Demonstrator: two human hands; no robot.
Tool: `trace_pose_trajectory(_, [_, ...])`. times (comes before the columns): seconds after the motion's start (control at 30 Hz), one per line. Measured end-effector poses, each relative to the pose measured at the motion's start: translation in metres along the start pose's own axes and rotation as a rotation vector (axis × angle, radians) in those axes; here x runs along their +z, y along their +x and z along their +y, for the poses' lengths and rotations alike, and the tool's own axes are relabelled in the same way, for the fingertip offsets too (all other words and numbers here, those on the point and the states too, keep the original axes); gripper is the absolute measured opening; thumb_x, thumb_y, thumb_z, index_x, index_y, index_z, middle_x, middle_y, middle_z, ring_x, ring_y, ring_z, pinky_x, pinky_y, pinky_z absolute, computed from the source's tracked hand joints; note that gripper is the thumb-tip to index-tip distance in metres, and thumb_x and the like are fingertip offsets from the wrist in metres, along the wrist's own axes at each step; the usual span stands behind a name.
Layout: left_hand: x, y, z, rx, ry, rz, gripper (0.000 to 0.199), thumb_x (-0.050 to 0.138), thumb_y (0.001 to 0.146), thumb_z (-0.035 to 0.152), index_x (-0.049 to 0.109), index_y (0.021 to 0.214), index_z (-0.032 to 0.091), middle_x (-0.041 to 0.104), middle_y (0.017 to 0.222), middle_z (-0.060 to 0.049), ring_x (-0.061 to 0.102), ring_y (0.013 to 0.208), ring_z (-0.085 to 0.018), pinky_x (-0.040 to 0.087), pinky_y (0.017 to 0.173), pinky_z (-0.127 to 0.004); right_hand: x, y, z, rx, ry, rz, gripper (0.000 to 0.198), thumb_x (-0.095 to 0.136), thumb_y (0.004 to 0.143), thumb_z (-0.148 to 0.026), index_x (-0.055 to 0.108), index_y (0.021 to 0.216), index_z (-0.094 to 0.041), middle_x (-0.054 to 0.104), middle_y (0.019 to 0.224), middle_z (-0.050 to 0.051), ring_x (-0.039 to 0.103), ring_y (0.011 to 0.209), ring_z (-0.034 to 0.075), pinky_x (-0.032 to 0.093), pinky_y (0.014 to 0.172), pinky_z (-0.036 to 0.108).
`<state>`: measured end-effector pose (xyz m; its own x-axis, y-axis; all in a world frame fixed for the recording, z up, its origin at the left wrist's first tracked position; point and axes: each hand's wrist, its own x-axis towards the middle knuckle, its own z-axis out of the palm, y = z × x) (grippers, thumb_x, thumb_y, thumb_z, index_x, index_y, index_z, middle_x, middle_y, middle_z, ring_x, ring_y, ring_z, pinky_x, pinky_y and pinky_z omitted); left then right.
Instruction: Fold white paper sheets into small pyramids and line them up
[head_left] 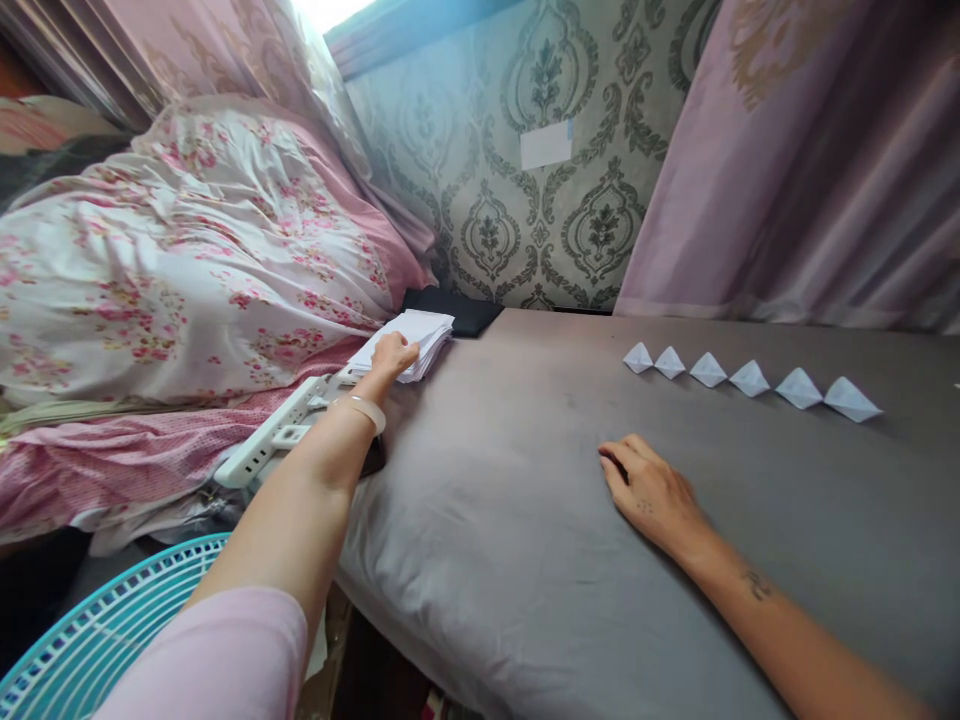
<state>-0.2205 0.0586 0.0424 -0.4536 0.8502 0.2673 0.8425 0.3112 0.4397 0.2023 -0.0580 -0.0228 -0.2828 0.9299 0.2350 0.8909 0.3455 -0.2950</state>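
Note:
My left hand [394, 355], with a pale bangle [367, 409] at its wrist, reaches out to a stack of white paper [426, 328]. Its fingers are closed at the top of the stack, on the paper; how many sheets they grip is hidden. My right hand [651, 488] rests on the grey bed sheet [510, 510], fingers curled in and nothing visible in them. Beyond it stands a slanting row of several small folded white paper shapes [708, 370], pointed at the top like paper boats.
A white power strip [274, 430] lies along the bed's left edge, near a blue fan [112, 640]. A flat black object [457, 312] sits behind the paper. Floral bedding [195, 250] is heaped at left; pink curtains [787, 170] hang at right.

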Motion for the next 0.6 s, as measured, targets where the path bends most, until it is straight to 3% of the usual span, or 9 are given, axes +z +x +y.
trace_pose_trajectory(0.13, [-0.005, -0.009, 0.01, 0.024, 0.115, 0.079, 0.032, 0.043, 0.084, 0.022, 0.062, 0.104, 0.005, 0.061, 0.111, -0.028, 0.055, 0.11, -0.041, 0.038, 0.091, -0.047, -0.003, 0.0, -0.003, 0.02, 0.005, -0.012, 0.031, 0.038, 0.094, -0.032, 0.065, 0.107, -0.023, 0.063, 0.104, 0.005, 0.063, 0.081, 0.018, 0.044, 0.066, 0.03])
trace_pose_trajectory(0.3, [-0.019, -0.032, 0.044, 0.267, 0.168, 0.214, 0.035, 0.03, 0.092, 0.02, 0.056, 0.113, 0.009, 0.064, 0.102, -0.021, 0.058, 0.104, -0.032, 0.038, 0.09, -0.039, -0.004, 0.0, -0.003, 0.028, 0.019, -0.024, 0.032, 0.038, 0.094, -0.031, 0.065, 0.108, -0.022, 0.063, 0.107, 0.006, 0.063, 0.084, 0.019, 0.043, 0.068, 0.03])
trace_pose_trajectory(0.43, [-0.021, -0.063, 0.08, 0.364, -0.246, 0.245, 0.025, 0.038, 0.094, 0.031, 0.056, 0.106, 0.018, 0.064, 0.089, -0.008, 0.06, 0.086, -0.022, 0.041, 0.078, -0.029, -0.004, 0.0, -0.002, 0.029, 0.032, -0.031, 0.032, 0.038, 0.094, -0.031, 0.066, 0.108, -0.023, 0.063, 0.106, 0.006, 0.063, 0.085, 0.019, 0.043, 0.069, 0.029])
trace_pose_trajectory(0.6, [-0.005, -0.097, 0.117, 0.083, -0.981, 0.092, 0.017, 0.047, 0.089, 0.03, 0.056, 0.098, 0.018, 0.055, 0.07, 0.0, 0.053, 0.063, -0.012, 0.043, 0.063, -0.022, -0.007, -0.001, -0.002, 0.038, 0.065, -0.01, 0.031, 0.04, 0.093, -0.029, 0.066, 0.109, -0.022, 0.064, 0.106, 0.006, 0.063, 0.09, 0.019, 0.044, 0.073, 0.029])
